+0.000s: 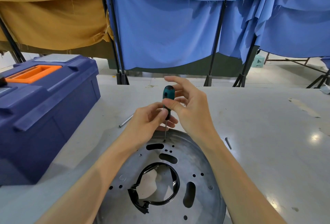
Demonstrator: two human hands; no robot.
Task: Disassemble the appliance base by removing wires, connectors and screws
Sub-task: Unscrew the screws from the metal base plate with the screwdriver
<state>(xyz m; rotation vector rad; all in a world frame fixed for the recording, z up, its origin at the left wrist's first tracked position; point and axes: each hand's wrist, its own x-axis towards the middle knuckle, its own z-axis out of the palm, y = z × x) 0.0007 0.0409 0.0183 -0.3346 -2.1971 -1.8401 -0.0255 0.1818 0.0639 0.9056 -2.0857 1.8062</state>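
- left grip comes in from the lower left on a bare forearm; its thumb and fingertips pinch the dark lower collar of the screwdriver, just above the shaft
- right grip reaches in from the lower right with the wrist raised; its thumb lies across the teal handle, the index finger is stretched out above the handle's cap and the other fingers curve loosely behind it, seemingly touching it, though the handle hides the contact
- the screwdriver stands nearly upright; its tip sits on a small screw near the far rim of the appliance base, a round metal plate lying flat on the bench
- a black wire loops around the plate's central hole; the near side of the plate runs off the bottom of the view
- a blue toolbox stands at the left, close beside the left forearm; a metal rod lies between it and the hands
- a loose bolt lies just right of the plate; beyond it the bench is bare out to its far edge
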